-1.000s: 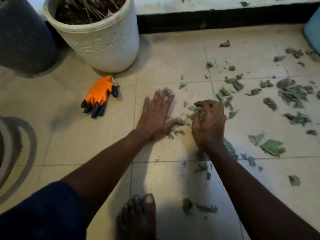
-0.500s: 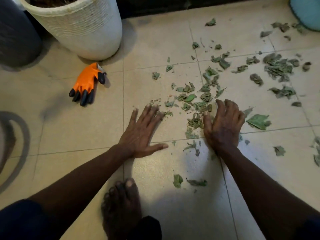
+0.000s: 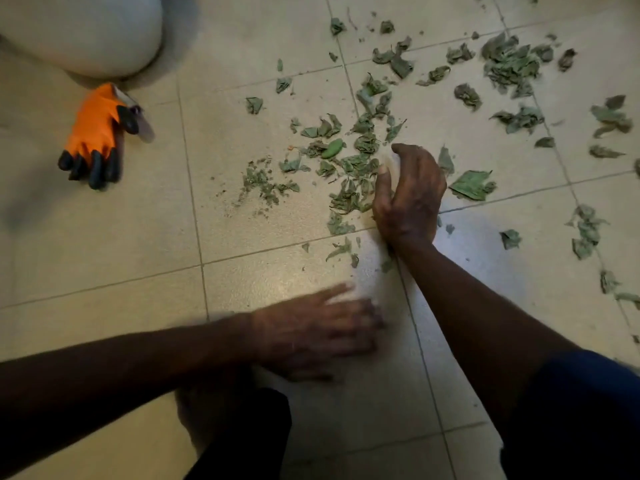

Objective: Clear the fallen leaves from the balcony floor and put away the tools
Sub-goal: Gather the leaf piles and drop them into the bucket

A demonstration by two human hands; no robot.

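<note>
Dry green leaves lie scattered over the beige floor tiles, with a loose pile in the middle and more leaves at the far right. My right hand stands on its edge at the pile's right side, its fingers curved against the leaves. One large flat leaf lies just right of that hand. My left hand is blurred and lies low and flat over bare tile, nearer to me, with no leaf in it.
An orange work glove with black fingertips lies on the floor at the left. Behind it stands the base of a white plant pot. My dark trouser leg fills the bottom middle. Bare tile spreads at the left.
My left hand has pulled back toward me, away from the pile. My right hand has turned from flat onto its edge with curved fingers. The view has tilted down.
</note>
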